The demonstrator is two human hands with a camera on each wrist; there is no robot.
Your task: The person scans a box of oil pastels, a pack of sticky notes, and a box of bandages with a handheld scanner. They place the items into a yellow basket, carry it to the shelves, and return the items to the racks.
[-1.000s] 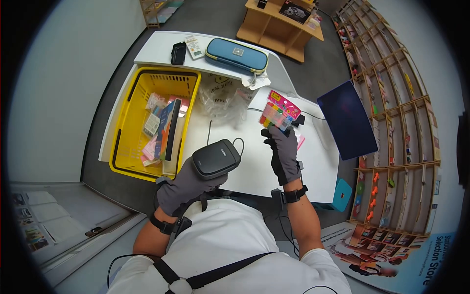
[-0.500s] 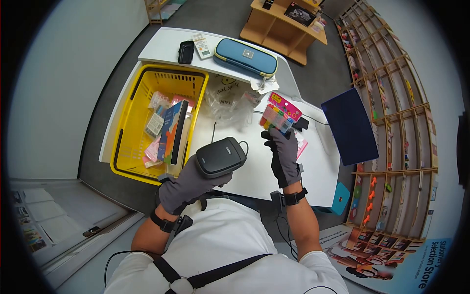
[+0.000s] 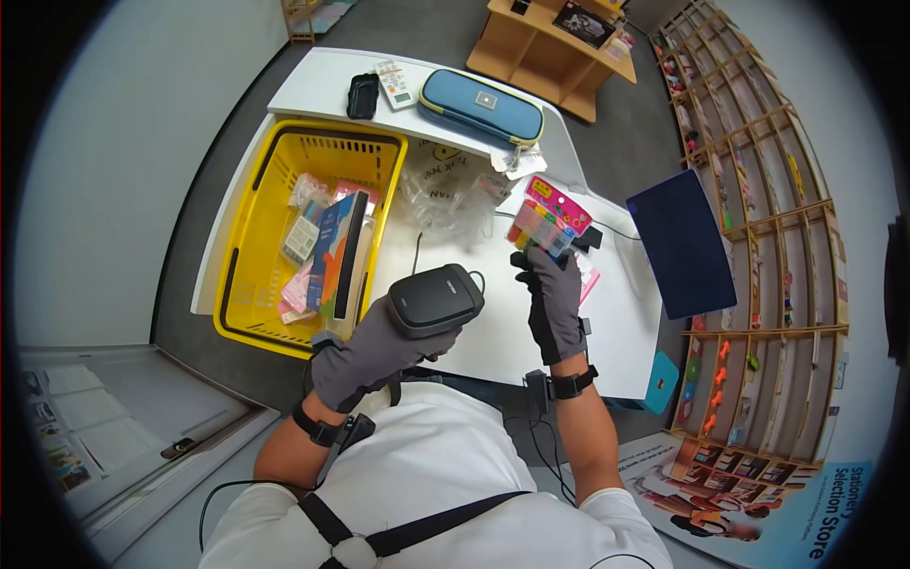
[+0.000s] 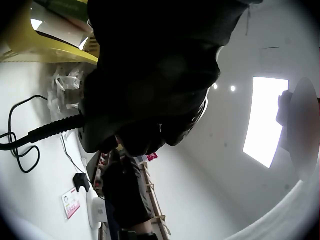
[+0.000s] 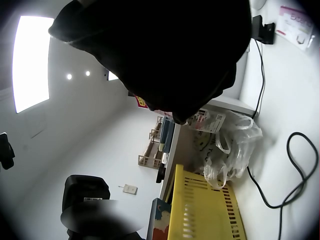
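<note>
Far left, your yellow basket (image 3: 256, 261) sits on the counter (image 3: 498, 332) with a blue-and-orange box (image 3: 332, 247) leaning in it, clear and pink packs (image 3: 296, 284) beside that. Behind it on the raised ledge: small black case (image 3: 362, 97), then white keypad unit (image 3: 394, 85) just beside it. Your gloved left hand (image 3: 374, 351) is near the basket's front corner, fingers curled round the black device (image 3: 436, 300), top face up, cord running off it. Past that, clear plastic bag (image 3: 450, 204) crumpled on the counter, blue pencil case (image 3: 482, 106) up on the ledge. Your gloved right hand (image 3: 555, 294) holds the pink-topped pack (image 3: 552, 216) of coloured pieces up off the counter, fingers pinching its lower edge; exact finger placement is too dark to tell in the right wrist view. Device and pack are apart. Right of that hand, a pink-and-white pack (image 3: 588, 280) lies flat. Then dark monitor (image 3: 681, 245), teal box (image 3: 661, 382) below it, wall shelving (image 3: 758, 332) far right.
</note>
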